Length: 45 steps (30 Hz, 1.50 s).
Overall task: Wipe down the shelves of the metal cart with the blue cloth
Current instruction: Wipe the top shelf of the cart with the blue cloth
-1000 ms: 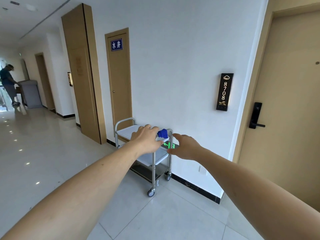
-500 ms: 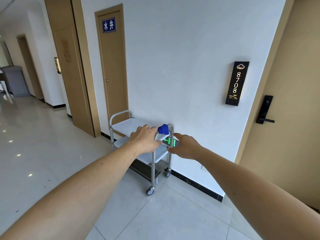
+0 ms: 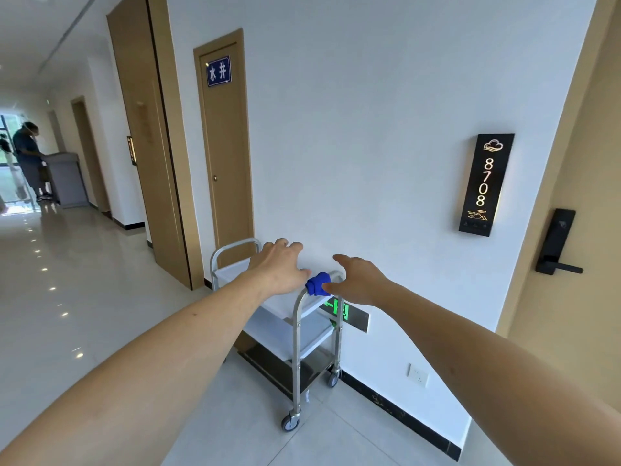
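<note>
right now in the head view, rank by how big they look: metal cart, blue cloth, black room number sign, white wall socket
1. three-shelf metal cart
2. black room number sign
3. bunched blue cloth
4. white wall socket; close to the cloth, unsure.

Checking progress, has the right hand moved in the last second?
Yes: against the cart, the right hand rose from below the cloth to level beside it.

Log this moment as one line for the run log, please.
phase: reaching | left hand: open, over top shelf | right hand: open, beside bunched blue cloth on handle of steel three-shelf cart | wiping: not started
</note>
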Available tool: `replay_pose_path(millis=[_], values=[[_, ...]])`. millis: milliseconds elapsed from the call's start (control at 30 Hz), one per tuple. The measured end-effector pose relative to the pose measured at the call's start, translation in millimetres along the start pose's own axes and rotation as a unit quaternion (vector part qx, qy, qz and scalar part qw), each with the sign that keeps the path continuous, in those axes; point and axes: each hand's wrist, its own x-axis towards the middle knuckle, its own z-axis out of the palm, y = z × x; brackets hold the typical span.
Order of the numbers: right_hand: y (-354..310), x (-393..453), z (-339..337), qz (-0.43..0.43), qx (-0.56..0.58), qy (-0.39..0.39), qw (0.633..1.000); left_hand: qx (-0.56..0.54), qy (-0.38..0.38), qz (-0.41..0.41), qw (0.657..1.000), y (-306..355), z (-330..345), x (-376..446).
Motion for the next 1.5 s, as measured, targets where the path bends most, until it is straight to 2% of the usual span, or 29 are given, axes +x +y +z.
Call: replay_pose_path(millis=[267,600,1167,1500], values=[[53.0,63.0,-6.8,0.002,0.014,-0.022,1.0,0.024,-0.009,-0.002,1.0,23.0,26.5,70.7],[76.0,145.7,13.8,0.011,0.007,-0.031,0.999,0.011,-0.029,-0.003,1.0,2.4,72.6,150.5],[60.5,366.1,89.5,0.089,-0.005,-0.042,0.995,-0.018,-0.063,0.036,0.997,-133.6,131.1,366.1],[74.3,451.1,146.7,0.139,-0.015,-0.074,0.987,-0.04,-0.113,0.037,0.992,-192.0,186.1,442.4]])
